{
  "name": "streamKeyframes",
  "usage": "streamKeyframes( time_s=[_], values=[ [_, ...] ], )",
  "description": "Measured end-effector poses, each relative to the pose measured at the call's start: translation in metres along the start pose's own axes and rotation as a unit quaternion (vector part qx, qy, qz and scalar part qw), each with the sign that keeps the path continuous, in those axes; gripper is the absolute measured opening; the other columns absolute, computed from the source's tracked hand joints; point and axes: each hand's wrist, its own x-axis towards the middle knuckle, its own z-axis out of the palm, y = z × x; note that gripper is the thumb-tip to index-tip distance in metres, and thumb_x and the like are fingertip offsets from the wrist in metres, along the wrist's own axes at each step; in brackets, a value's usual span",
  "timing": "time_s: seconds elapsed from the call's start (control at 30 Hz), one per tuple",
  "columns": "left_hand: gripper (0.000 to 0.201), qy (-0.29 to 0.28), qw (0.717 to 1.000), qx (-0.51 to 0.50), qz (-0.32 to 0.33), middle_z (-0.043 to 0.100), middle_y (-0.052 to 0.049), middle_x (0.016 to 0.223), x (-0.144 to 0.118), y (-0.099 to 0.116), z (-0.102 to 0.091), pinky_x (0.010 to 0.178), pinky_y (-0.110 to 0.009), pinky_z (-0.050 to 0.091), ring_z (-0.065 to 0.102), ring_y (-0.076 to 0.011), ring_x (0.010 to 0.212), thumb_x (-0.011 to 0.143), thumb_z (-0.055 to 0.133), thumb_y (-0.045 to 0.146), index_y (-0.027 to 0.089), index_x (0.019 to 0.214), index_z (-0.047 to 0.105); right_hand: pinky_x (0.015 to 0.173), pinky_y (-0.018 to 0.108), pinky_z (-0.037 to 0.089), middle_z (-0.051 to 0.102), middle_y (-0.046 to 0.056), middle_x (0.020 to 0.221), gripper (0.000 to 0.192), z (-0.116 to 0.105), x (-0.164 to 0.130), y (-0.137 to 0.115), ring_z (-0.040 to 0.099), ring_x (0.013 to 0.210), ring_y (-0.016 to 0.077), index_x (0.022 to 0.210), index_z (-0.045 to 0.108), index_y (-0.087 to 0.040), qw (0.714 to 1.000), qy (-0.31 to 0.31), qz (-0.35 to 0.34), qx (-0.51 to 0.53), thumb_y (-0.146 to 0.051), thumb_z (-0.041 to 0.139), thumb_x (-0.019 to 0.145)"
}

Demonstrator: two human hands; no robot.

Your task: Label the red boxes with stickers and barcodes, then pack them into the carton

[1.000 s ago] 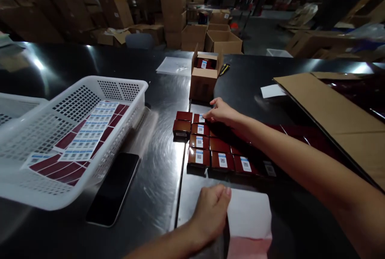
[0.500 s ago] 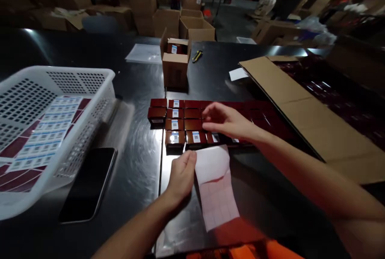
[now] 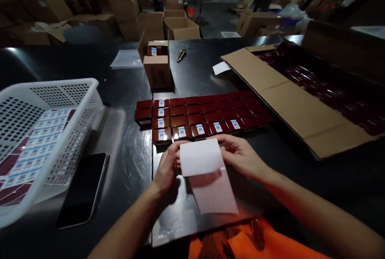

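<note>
One paper sheet [image 3: 200, 158] hanging before rows of red boxes [image 3: 179, 121]

Left hand [image 3: 166, 167] is clamping the sheet's left edge, some fingers curling behind it. Right hand [image 3: 245, 157] is meeting the upper right edge; paper is covering its fingertips, so cannot tell whether they are pinching. Sheet's pinkish lower part is drooping toward the person, over the metal table [image 3: 128, 188]. Nearest row: five boxes are showing labels. Off left, a phone [image 3: 82, 190] is lying beside a white basket [image 3: 70, 162].
</note>
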Motion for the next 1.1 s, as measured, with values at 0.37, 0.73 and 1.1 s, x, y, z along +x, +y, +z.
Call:
streamKeyframes(
  time_s=[0.37,0.73,1.1],
  values=[
    [0.056,-0.058,0.983,0.168,0.046,0.073,-0.007,0.086,-0.006,0.013,-0.002,0.066,-0.026,0.048,0.063,-0.0190,0.075,0.055,0.091,0.045,0.016,0.100,0.074,0.057,0.025,0.054,0.075,0.001,0.074,0.042,0.001,-0.005,0.010,0.067,0.062,0.0155,0.112,0.072,-0.020,0.997,0.037,-0.002,0.064,-0.027,0.074,0.071],
    [0.040,-0.029,0.996,0.066,0.043,0.075,-0.005,0.083,-0.004,0.016,0.001,0.066,-0.026,0.051,0.065,-0.0174,0.071,0.063,0.082,0.031,0.018,0.100,0.075,0.067,0.035,0.060,0.079,0.005,0.092,0.031,0.016,-0.001,0.007,0.072,0.079,0.0242,0.097,0.081,-0.024,0.988,0.085,0.032,0.125,-0.036,0.077,0.069],
    [0.046,-0.022,1.000,0.016,0.012,0.076,-0.010,0.084,-0.005,0.026,-0.002,0.066,-0.026,0.052,0.068,-0.0203,0.075,0.060,0.081,0.045,0.014,0.094,0.079,0.075,0.030,0.059,0.079,0.007,0.093,0.019,-0.003,-0.008,0.006,0.074,0.083,0.0195,0.089,0.082,-0.025,0.978,-0.015,-0.209,-0.019,-0.022,0.064,0.083]
  ],
)
